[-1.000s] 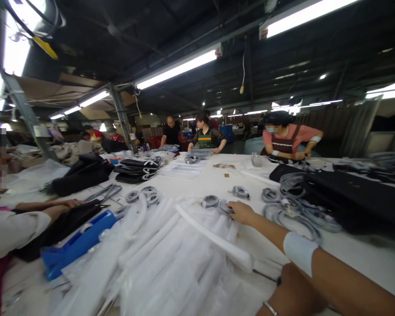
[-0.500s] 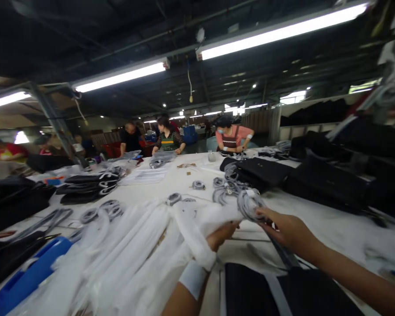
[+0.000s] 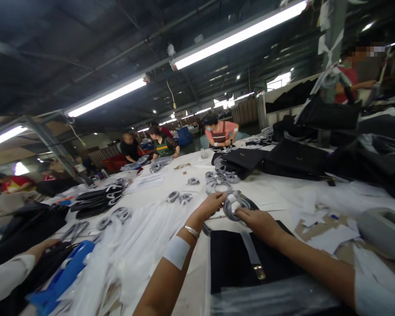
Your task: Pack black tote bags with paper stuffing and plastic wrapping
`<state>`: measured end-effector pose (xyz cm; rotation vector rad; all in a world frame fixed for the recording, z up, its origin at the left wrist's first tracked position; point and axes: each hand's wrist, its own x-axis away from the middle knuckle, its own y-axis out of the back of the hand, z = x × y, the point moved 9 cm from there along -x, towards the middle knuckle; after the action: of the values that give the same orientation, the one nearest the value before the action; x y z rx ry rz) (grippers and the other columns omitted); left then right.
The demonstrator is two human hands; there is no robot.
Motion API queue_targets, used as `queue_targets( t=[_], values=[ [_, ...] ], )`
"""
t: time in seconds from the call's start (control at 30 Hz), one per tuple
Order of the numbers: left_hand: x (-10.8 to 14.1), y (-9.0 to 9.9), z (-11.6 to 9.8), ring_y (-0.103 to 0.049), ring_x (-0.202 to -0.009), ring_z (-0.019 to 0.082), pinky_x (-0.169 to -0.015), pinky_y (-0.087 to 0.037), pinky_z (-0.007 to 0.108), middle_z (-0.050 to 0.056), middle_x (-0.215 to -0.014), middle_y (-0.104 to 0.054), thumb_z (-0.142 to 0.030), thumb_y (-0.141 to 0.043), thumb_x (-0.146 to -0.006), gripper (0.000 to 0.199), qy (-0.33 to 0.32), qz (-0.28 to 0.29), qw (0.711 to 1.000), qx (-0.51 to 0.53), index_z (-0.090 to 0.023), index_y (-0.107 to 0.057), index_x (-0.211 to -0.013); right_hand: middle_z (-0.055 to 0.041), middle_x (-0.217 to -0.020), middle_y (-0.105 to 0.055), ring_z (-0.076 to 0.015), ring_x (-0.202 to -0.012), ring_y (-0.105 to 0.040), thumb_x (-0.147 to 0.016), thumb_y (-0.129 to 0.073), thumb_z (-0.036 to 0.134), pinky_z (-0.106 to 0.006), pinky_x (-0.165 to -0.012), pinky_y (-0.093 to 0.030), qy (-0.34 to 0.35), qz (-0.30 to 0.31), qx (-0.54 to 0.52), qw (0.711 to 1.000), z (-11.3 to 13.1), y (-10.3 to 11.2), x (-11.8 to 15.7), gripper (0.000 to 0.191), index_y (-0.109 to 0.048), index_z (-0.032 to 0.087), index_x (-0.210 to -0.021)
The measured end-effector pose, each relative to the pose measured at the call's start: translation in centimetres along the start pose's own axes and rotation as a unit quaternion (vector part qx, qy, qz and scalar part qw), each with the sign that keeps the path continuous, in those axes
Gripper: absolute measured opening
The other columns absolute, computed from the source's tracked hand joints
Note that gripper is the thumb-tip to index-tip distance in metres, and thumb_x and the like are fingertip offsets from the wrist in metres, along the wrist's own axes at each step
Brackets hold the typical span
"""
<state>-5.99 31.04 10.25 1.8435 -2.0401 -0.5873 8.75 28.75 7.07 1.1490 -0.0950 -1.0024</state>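
In front of me I hold a coiled grey strap (image 3: 230, 211) with a white band around part of it. My left hand (image 3: 212, 206) grips the coil's left edge with bent fingers. The fingers of my right hand (image 3: 258, 224) are closed on its lower right side, by the white band. Directly below lies a black bag (image 3: 226, 259), with a flat grey strap (image 3: 250, 248) across it that ends in a gold buckle (image 3: 259, 271). Clear plastic (image 3: 270, 296) covers the bag's near part. More grey strap coils (image 3: 219, 177) rest just beyond my hands.
White foam wrap (image 3: 141, 237) is heaped at left, beside a blue plastic object (image 3: 64, 274). Another person's hand (image 3: 42, 248) is at far left. Paper scraps (image 3: 332, 232) and a grey bin (image 3: 386, 232) lie right. Black bags (image 3: 292, 160) line the back right; several people work across the table.
My left hand has come out from the white foam wrap and now grips the coil too. The coil has moved closer to me, over the black bag. My view has turned right.
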Motion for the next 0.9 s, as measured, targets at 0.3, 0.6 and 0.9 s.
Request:
queue_targets(
  t=[0.3, 0.6, 0.9],
  values=[
    [2.9, -1.3, -0.7, -0.061, -0.113, 0.025, -0.102, -0.044, 0.035, 0.007, -0.121, -0.07, -0.031, -0.054, -0.092, 0.031, -0.069, -0.139, 0.983, -0.102, -0.018, -0.068, -0.118, -0.0111, -0.105, -0.073, -0.0224, -0.095, -0.07, -0.097, -0.037, 0.055, -0.032, -0.075, -0.057, -0.216, -0.054, -0.478, 0.85, -1.0, -3.4, 0.5, 0.049, -0.067, 0.019, -0.111],
    [4.2, -1.4, -2.3, -0.062, -0.113, 0.025, -0.103, -0.045, 0.037, 0.01, -0.118, -0.071, -0.028, -0.061, -0.09, 0.028, -0.105, -0.181, 0.967, -0.145, -0.018, -0.068, -0.115, -0.0066, -0.087, -0.072, -0.0194, -0.084, -0.067, -0.069, -0.08, 0.056, -0.026, -0.069, -0.055, -0.278, -0.115, -0.627, 0.719, -1.5, -6.3, 2.5, 0.042, -0.075, 0.018, -0.087],
    [5.2, -3.5, -2.1, -0.062, -0.112, 0.024, -0.103, -0.045, 0.038, 0.01, -0.116, -0.07, -0.022, -0.061, -0.089, 0.03, -0.111, -0.187, 0.966, -0.143, -0.017, -0.068, -0.117, -0.0113, -0.095, -0.074, -0.024, -0.088, -0.07, -0.065, -0.084, 0.057, -0.034, -0.084, -0.058, -0.223, -0.083, -0.726, 0.645, 0.2, -7.9, 2.6, 0.048, -0.076, 0.014, -0.086]
  ],
)
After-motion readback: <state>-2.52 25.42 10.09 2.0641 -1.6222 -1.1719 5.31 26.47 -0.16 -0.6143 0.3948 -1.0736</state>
